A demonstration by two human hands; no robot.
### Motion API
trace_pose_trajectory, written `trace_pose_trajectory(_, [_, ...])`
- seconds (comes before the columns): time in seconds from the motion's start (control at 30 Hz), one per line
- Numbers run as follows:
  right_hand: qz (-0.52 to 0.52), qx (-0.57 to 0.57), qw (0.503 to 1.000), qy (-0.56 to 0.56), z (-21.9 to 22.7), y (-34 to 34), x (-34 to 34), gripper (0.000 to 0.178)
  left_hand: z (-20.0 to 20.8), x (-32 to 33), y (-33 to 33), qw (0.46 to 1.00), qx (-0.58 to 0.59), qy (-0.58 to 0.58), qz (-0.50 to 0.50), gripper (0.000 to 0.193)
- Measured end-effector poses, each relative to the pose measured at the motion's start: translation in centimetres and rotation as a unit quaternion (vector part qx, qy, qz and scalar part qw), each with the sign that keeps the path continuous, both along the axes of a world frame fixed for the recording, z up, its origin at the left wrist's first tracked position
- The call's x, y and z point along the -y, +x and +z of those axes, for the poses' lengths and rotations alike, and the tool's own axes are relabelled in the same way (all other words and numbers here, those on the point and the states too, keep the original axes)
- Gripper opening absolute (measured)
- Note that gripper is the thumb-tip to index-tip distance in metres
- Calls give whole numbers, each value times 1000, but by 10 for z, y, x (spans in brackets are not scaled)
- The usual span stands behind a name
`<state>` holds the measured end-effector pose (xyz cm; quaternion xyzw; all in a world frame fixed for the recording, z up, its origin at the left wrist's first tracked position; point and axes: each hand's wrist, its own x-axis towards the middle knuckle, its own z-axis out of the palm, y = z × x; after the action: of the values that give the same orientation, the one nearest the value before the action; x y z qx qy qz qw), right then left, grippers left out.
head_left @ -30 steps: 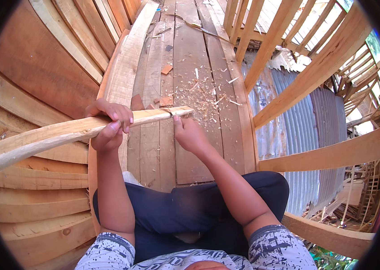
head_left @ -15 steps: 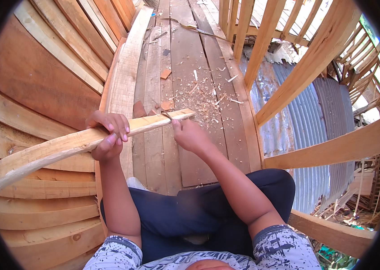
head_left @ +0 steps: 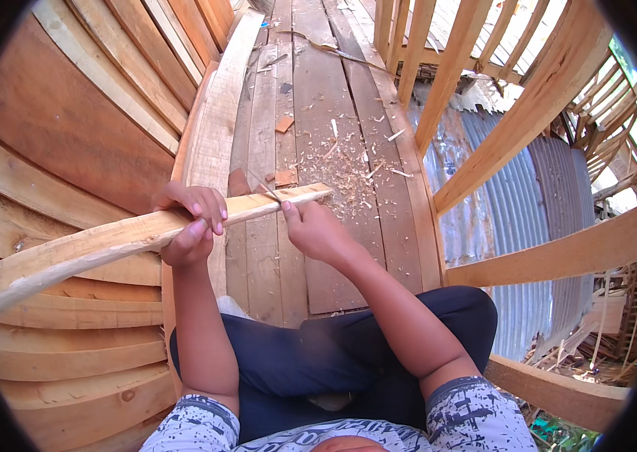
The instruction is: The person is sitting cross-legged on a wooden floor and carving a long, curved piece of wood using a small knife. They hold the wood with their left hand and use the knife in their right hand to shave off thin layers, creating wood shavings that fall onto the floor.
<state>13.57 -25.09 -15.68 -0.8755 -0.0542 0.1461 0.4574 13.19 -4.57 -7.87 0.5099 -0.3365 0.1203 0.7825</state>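
A long pale wooden batten (head_left: 107, 237) slants from the left edge up to its tip over the floor. My left hand (head_left: 192, 222) is closed around its middle, fingers over the top and thumb at the near side. Close to the tip, my right hand (head_left: 318, 230) is closed on a thin narrow blade, likely a knife (head_left: 271, 193), lying across the batten's upper face. The knife's handle is hidden in my fist. Along the near edge the batten looks whittled and rough.
Wood shavings (head_left: 356, 177) and reddish chips (head_left: 284, 124) litter the plank floor (head_left: 326, 286) ahead. Lapped wooden boards (head_left: 70, 313) rise on the left. On the right stand railing slats (head_left: 439, 83), with corrugated metal sheets (head_left: 514, 218) below. My crossed legs (head_left: 333, 354) are beneath my arms.
The blade has turned and now points more away from me across the batten. Both hands keep their holds, and the view has shifted slightly.
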Motion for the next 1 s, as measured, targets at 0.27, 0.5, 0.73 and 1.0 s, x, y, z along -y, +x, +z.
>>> trace_pose_trajectory(0.27, [-76, -82, 993, 32, -15, 10, 17, 60, -1, 5, 1, 999, 1, -1, 40, 11])
trace_pose_trajectory(0.5, [-105, 6, 994, -42, -32, 8, 24, 58, 0, 13, 0, 999, 40, -7, -26, 17])
trace_pose_trajectory(0.73, [-107, -26, 993, -34, -51, 11, 20, 57, 0, 7, 1, 998, 50, 32, -18, 18])
trace_pose_trajectory(1.0, [-78, -26, 996, 25, -40, 6, 20, 58, 2, 7, 3, 997, 51, 48, -22, 19])
